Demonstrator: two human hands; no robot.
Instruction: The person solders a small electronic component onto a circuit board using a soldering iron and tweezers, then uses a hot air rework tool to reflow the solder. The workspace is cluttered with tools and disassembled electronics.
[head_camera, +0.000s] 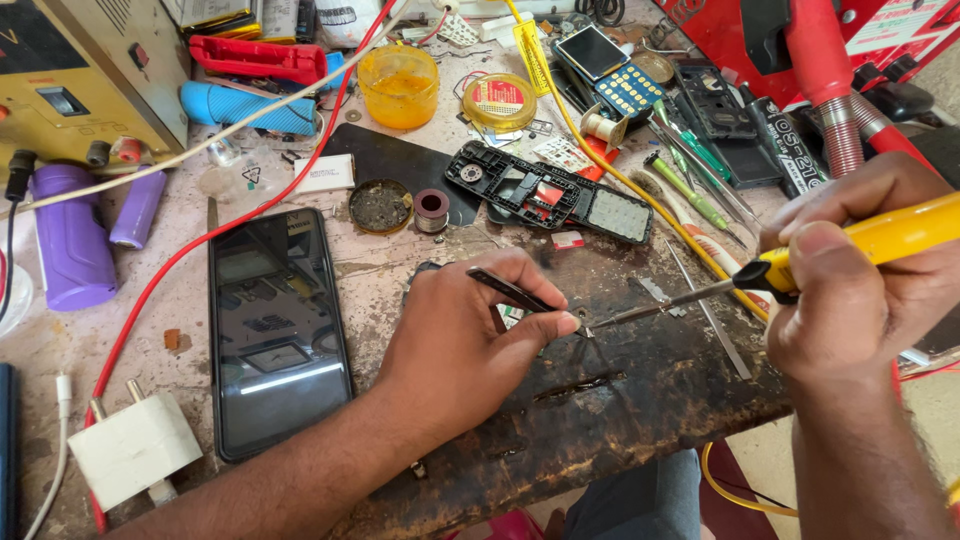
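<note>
One smartphone (278, 330) is lying screen-up on the surface (620, 400), one charger (135, 445) beside it. The right hand (860, 290) is gripping one yellow soldering iron (800, 262), fingers closed tight. The left hand (465, 335) is pinching one pair of tweezers (520, 293), tips meeting the iron's tip.

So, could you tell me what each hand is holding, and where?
Left hand pinches tweezers mid-length; right hand grasps the soldering iron by its yellow handle.

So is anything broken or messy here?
Yes. The brown wooden bench top is scorched black with a worn front edge, right where the left hand and right hand work. A black opened phone shell lies apart.
</note>
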